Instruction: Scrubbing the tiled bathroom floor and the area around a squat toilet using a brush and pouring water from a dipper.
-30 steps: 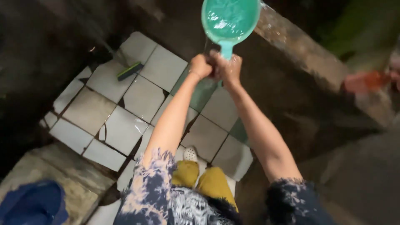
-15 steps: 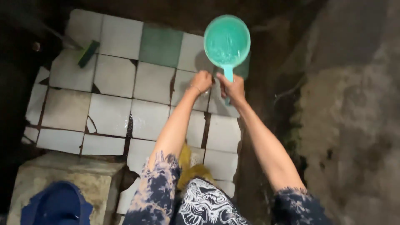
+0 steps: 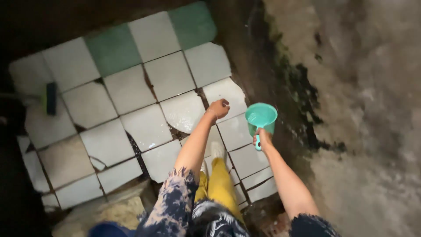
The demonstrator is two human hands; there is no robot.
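The right hand (image 3: 262, 139) has its grip wrapped round the short handle of a teal plastic water scoop (image 3: 261, 117), fingers closed low on the handle so that the bowl sits just beyond the knuckles with its mouth facing up, a way of carrying that keeps whatever is in it level; whether water is left in the bowl is hard to tell at this size. The left hand (image 3: 219, 108) holds nothing: its fingers are loosely curled and it hangs free in the air, apart from the scoop and off to the left of the handle grip, over the wet tiled floor (image 3: 131, 127). Below and between the two arms, yellow trousers and a pale shoe (image 3: 216, 150) stand on the cracked white tiles, and far to the left of the empty hand a dark scrubbing brush (image 3: 51, 98) lies near the edge of the tiling. To the right of the gripping hand runs a rough, stained concrete wall (image 3: 351, 109). Compared with half a second ago, the scoop has dropped lower and nearer the body, the left hand has come away from the handle where both hands had met, and the view has swung so the brush sits further left.
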